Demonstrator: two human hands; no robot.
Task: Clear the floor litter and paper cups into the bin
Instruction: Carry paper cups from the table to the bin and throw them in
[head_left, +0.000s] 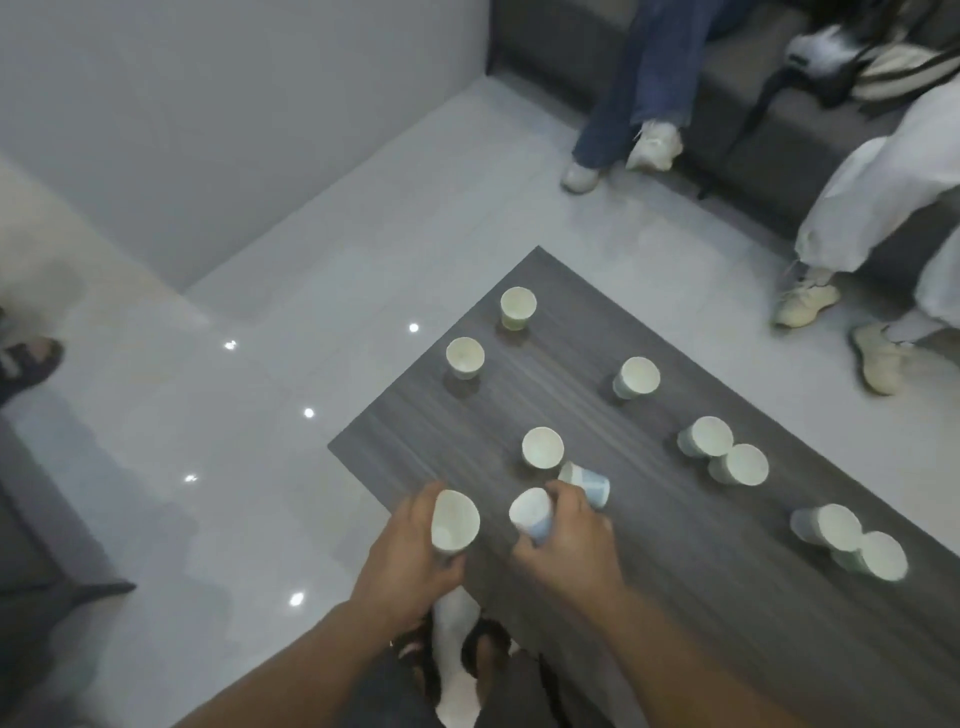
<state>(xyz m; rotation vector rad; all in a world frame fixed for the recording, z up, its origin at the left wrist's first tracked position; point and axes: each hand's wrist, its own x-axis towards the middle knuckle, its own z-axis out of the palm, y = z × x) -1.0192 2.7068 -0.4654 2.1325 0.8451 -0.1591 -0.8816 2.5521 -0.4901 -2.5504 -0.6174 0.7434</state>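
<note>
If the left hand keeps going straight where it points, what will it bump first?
Likely the upright cup just beyond it on the table. The left hand, holding its own cup, aims that way, though depth is unclear.

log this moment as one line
left hand: holds left cup | right hand: grips right cup | table: other cups standing | bin: not in view
</note>
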